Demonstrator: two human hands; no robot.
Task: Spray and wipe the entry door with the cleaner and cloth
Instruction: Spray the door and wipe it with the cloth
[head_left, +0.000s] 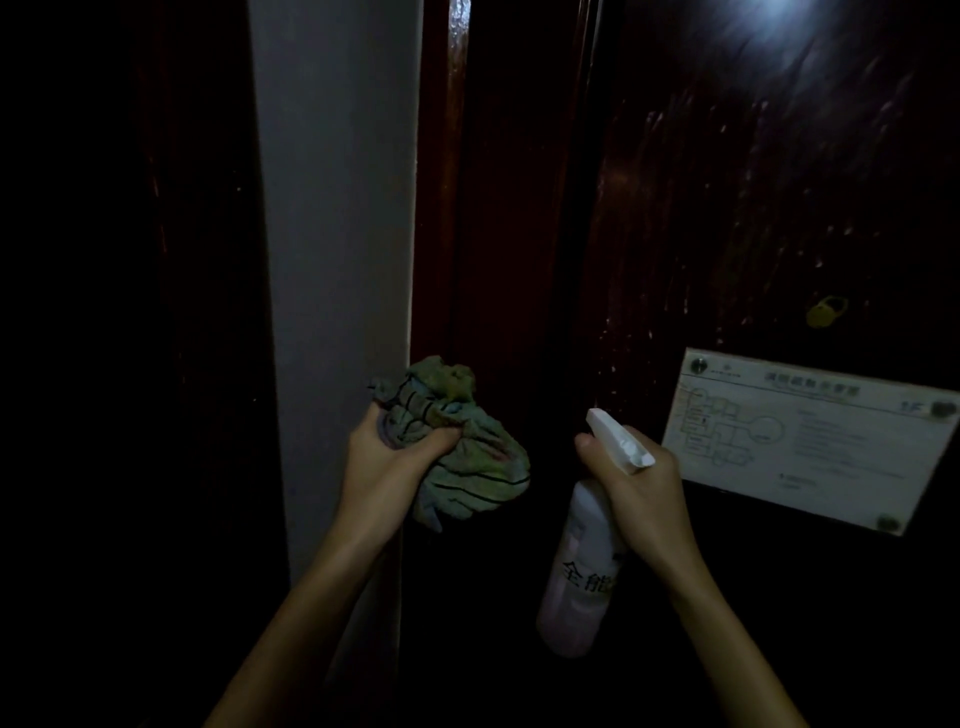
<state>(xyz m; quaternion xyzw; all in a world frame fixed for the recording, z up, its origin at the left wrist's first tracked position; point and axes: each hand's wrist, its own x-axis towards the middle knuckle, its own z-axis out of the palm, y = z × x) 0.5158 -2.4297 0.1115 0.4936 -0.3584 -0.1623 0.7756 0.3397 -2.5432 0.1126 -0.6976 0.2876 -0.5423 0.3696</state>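
Dim view of one dark, glossy, reddish-brown wooden door (727, 208). Its surface was streaked with pale wet smears and droplets, and one bright glare showed near its top. Two bare hands were raised in front of it.

The left hand (384, 452) held one crumpled cloth (462, 452), soft, faded green with thin dark stripes, bunched into a ball at the door's left edge. Its fingers (441, 439) were curled tight round the fabric.

The right hand (641, 483) gripped one smooth, pale plastic spray bottle (579, 577) by its neck, before the door's lower middle. Its fingers (587, 444) were wrapped under the white trigger head (618, 436), and the nozzle pointed at the door. Black characters were printed on the bottle.

One flat rectangular plaque (810, 441), white with a floor plan and blurred small text, was fixed on the door's right side by three visible round fasteners. One small yellow round fitting (826, 312) sat higher on the door. One plain grey-white wall strip (337, 208) stood left of the door.
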